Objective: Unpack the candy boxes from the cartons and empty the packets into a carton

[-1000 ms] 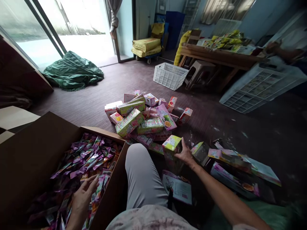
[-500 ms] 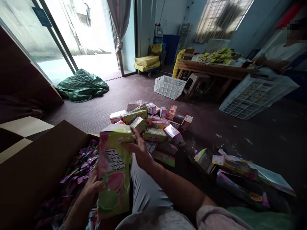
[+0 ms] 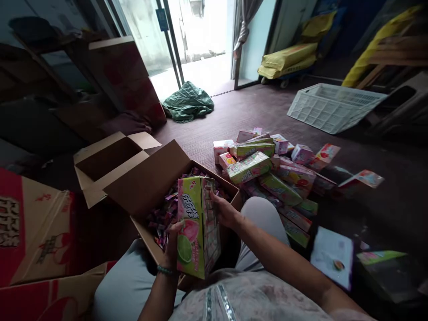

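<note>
Upright between my hands is a green and pink candy box with fruit pictures and white lettering. Its right side shows rows of what look like small wrapped pieces. My left hand grips the box's lower left edge, thumb on the front. At the upper right, my right hand holds the other side, some fingers hidden behind it. Behind and below the box is an open cardboard carton, with many small purple-wrapped candies inside.
A heap of similar boxes lies on the floor to the right. Torn packaging is beside my knee. An empty-looking carton and red printed cartons stand left. Farther off are a white crate and a green sheet.
My view has swung left, bringing more cartons into sight. The box has turned so its right side shows, and my right hand has shifted from its top to that side.
</note>
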